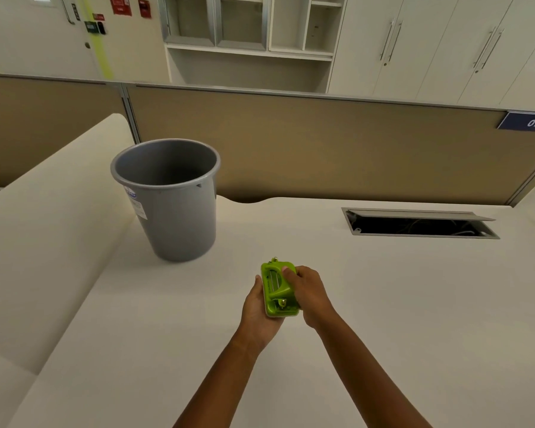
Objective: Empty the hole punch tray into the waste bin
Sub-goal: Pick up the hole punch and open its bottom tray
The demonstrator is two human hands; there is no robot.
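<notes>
A lime-green hole punch [278, 288] is held over the white desk near the middle of the view. My left hand [258, 310] cups it from below and from the left side. My right hand [308, 293] grips its right side, with the thumb on top of the lever. The punch's tray on the underside is hidden by my left palm. A grey plastic waste bin [170, 208] stands upright on the desk, up and to the left of the punch, well apart from both hands. Its inside looks dark and I cannot tell what is in it.
An open cable hatch [420, 225] is set into the white desk [383, 319] at the right. A beige partition [322, 143] with a blue "015" label [527, 122] runs behind. A raised white ledge [44, 211] borders the left side.
</notes>
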